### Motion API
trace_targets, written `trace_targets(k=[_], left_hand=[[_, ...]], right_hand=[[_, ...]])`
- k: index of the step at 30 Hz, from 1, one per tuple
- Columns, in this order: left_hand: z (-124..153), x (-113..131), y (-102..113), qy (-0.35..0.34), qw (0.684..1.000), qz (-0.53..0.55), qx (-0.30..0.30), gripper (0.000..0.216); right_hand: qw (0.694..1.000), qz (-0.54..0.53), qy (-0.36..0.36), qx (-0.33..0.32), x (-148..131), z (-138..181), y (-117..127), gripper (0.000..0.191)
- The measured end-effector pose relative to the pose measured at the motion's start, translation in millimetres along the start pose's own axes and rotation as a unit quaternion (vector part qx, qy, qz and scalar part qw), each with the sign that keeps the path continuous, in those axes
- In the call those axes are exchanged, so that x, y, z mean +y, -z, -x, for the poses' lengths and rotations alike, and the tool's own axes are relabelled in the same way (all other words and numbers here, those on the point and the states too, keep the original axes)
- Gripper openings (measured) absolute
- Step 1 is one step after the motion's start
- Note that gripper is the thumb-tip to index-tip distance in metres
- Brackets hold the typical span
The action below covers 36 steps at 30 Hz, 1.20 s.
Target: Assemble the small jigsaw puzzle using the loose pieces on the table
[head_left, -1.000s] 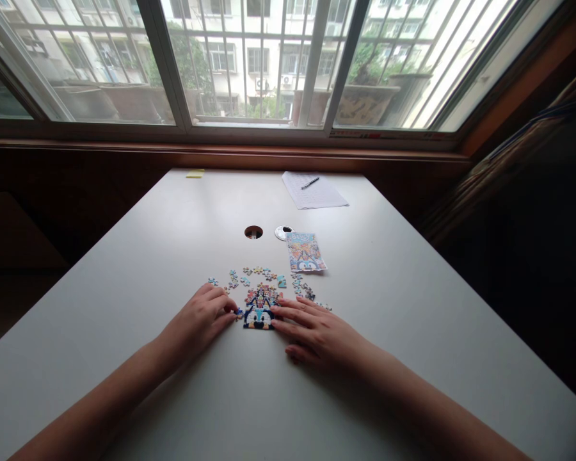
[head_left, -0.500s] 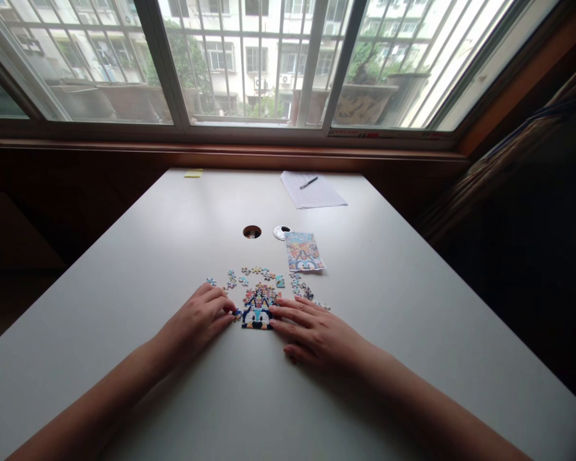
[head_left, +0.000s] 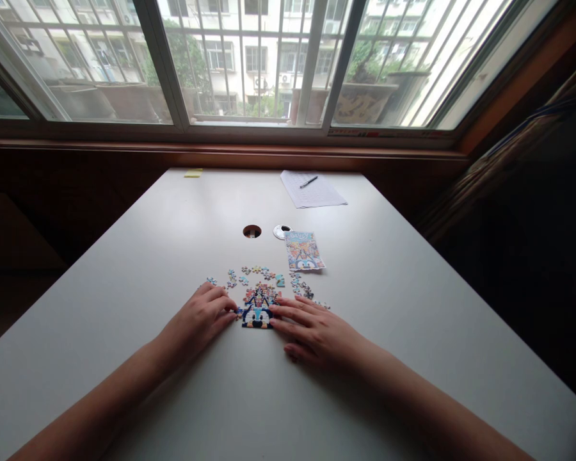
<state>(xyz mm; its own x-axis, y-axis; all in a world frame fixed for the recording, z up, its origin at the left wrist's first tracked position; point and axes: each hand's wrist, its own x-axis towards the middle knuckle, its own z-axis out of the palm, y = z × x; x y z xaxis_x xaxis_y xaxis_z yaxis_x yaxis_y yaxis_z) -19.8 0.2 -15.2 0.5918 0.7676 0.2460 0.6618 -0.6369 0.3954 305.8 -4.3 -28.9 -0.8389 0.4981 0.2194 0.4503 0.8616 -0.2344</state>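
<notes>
A small, partly joined jigsaw puzzle [head_left: 258, 310] with a blue cartoon face lies on the white table [head_left: 173, 243]. My left hand [head_left: 199, 320] rests flat at its left edge, fingertips touching a piece there. My right hand [head_left: 312, 330] lies flat at its right edge, fingers stretched out and touching the puzzle. Both hands hold nothing. Several loose puzzle pieces [head_left: 256, 275] are scattered just beyond the puzzle. A printed reference picture [head_left: 304, 250] lies further back to the right.
A round cable hole [head_left: 252, 231] and its loose cap [head_left: 281, 231] sit mid-table. A sheet of paper [head_left: 312, 191] with a pen [head_left: 309, 182] lies at the far edge, and a yellow sticky note [head_left: 192, 173] to its left. Windows run behind.
</notes>
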Motion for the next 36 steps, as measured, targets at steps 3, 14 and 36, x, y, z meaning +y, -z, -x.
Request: trace_targets(k=[3, 14, 36], left_hand=[[0.4, -0.4, 0.5, -0.007, 1.0, -0.003, 0.001, 0.012], [-0.8, 5.1, 2.3, -0.015, 1.0, -0.016, 0.01, 0.011], [4.4, 10.2, 16.9, -0.124, 0.978, -0.166, -0.035, 0.034]], right_hand=[[1.0, -0.002, 0.0, -0.001, 0.1, 0.3, -0.4, 0.049], [1.0, -0.006, 0.001, 0.008, -1.6, -1.0, 0.9, 0.047], [1.0, -0.009, 0.0, -0.011, -0.4, -1.1, 2.7, 0.049]])
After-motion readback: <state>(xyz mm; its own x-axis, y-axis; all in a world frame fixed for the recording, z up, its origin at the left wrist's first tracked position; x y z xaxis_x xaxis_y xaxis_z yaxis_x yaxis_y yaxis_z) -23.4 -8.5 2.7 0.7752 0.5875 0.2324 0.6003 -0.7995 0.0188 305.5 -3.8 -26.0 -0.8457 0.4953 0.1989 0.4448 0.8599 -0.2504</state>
